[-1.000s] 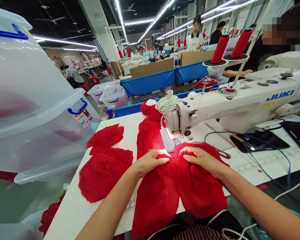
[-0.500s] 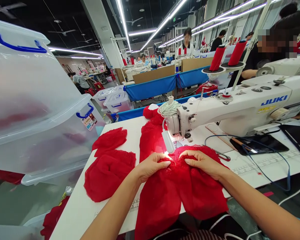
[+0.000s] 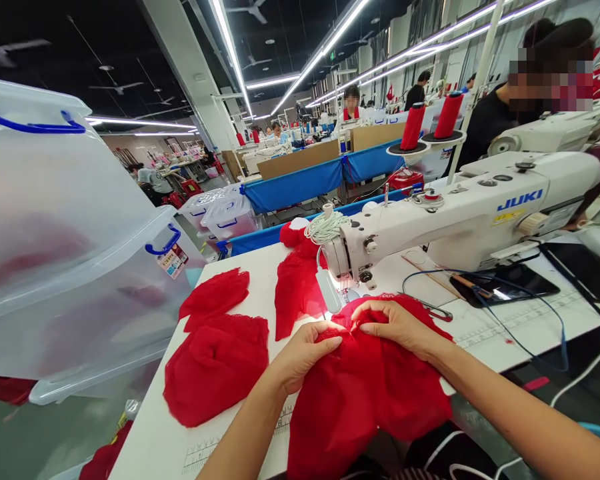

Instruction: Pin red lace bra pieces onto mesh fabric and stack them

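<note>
Red lace-edged fabric [image 3: 340,413] hangs over the front edge of the white sewing table [image 3: 250,267]. My left hand [image 3: 307,350] pinches its upper edge between thumb and fingers. Close beside it, my right hand [image 3: 395,327] pinches the same edge, the fingertips of both hands nearly meeting. The sewing machine [image 3: 460,217] stands just behind, its lit needle area past my fingertips; the needle itself I cannot make out. Another red piece [image 3: 297,287] lies left of the machine head, and two folded red pieces [image 3: 217,367] rest on the table's left side.
Stacked clear plastic bins [image 3: 70,220] with blue handles rise at the left. A dark phone-like device [image 3: 515,283], a blue cord [image 3: 563,333] and scissors-like metal [image 3: 437,312] lie to the right. Red thread cones [image 3: 413,127] stand behind the machine. A co-worker [image 3: 490,117] sits at the back right.
Both hands have drawn closer together along the fabric edge. The held fabric has come apart from the piece beside the machine head, leaving bare table between them. The view has shifted slightly.
</note>
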The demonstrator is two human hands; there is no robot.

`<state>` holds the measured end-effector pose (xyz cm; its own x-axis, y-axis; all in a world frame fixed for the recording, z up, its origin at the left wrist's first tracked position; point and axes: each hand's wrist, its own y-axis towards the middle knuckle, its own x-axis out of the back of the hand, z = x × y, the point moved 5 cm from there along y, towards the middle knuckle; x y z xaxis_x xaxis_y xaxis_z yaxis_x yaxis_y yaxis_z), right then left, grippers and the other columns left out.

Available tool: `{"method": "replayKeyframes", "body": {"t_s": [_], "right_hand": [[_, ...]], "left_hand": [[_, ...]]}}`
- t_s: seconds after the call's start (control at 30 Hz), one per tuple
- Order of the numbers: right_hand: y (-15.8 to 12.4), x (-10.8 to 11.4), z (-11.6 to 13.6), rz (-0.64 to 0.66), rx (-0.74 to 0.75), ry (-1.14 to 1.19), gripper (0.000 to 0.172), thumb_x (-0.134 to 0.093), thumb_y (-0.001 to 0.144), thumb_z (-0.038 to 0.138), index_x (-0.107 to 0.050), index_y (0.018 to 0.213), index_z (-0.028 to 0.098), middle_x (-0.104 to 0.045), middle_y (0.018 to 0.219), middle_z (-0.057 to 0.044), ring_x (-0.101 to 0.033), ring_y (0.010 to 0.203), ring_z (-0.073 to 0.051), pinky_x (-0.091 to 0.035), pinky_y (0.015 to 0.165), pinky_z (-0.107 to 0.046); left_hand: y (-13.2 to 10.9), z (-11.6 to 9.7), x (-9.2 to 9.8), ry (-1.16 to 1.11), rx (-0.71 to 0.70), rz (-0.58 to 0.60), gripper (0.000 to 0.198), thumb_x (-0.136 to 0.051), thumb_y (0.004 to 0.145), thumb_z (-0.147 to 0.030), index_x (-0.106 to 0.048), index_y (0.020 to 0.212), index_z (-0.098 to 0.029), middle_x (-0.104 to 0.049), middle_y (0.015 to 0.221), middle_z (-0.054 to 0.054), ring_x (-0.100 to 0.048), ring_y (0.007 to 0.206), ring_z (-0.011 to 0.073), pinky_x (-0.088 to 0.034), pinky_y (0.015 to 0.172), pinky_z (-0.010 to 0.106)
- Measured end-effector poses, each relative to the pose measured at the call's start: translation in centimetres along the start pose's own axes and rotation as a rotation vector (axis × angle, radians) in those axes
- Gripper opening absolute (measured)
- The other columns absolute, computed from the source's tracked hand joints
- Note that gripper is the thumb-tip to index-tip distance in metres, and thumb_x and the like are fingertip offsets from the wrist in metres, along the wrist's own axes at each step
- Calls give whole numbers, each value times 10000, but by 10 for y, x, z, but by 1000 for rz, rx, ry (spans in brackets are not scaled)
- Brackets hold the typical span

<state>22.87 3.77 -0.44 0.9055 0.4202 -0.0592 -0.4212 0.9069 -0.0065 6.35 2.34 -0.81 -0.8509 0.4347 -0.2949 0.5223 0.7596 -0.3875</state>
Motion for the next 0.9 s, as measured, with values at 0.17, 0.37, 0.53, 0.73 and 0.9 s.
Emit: {"method": "replayKeyframes", "body": {"t_s": [0.17, 0.37, 0.53, 0.73, 0.9], "right_hand": [[2, 3, -4, -56, -58, 12, 118, -658, 763, 308, -658, 770, 190, -645, 813, 4, -553, 770, -168, -413, 726, -276], [3, 4, -3, -94, -91, -9, 156, -642, 758, 333, -609, 711, 187, -589, 742, 26, -498, 708, -145, -376, 675, -257], [5, 5, -5, -103, -101, -52, 183, -622, 768, 345, -588, 701, 178, -554, 726, 25, -464, 705, -137, -358, 667, -252], [6, 5, -12, -68, -167, -22, 298, -698, 717, 392, -507, 646, 174, -464, 644, 50, -387, 620, -109, -301, 571, -238], [6, 8, -14, -99, -154, -108, 227, -675, 727, 313, -510, 653, 176, -465, 658, 44, -395, 643, -113, -301, 575, -239]], "left_hand": [[6, 0, -2, -28, 6, -24, 356, -782, 674, -338, -726, 972, -150, -738, 832, 68, -659, 729, 162, -492, 729, 251], [12, 2, 1, -37, 11, -55, 388, -776, 680, -294, -698, 1034, -157, -735, 860, 59, -659, 745, 164, -493, 743, 266], [17, 6, 1, -18, 6, -126, 394, -786, 662, -280, -687, 1019, -148, -736, 849, 61, -664, 753, 180, -499, 708, 270], [20, 7, -5, -102, 11, -111, 413, -798, 634, -306, -700, 1010, -166, -745, 866, 68, -686, 801, 238, -519, 753, 338], [20, 8, -4, -143, 34, -125, 406, -816, 611, -290, -703, 980, -167, -751, 855, 66, -692, 765, 238, -529, 732, 343]]}}
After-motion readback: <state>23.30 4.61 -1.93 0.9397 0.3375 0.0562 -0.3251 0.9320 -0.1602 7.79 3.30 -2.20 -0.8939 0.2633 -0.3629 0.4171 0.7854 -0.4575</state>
